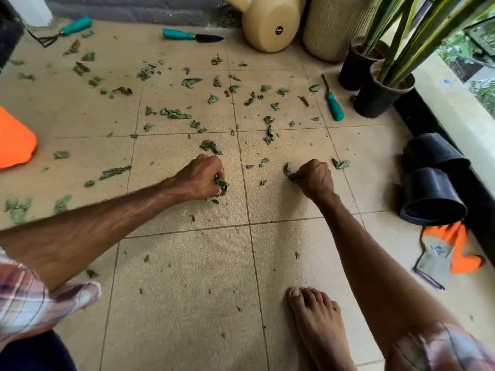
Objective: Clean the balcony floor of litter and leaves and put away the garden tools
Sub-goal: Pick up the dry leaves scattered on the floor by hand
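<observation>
Head view. Gripping a wad of leaves (221,185) in the left hand (199,178), fingers curled tight; pinching 1 crumpled leaf (288,172) in the right hand (314,178). Next, likely reaching to 12 o'clock of the left hand for a loose clump (210,147) just beyond the knuckles, long axis 10 to 4; or to 2 o'clock of the right hand for a single leaf (340,163), just beside.
</observation>
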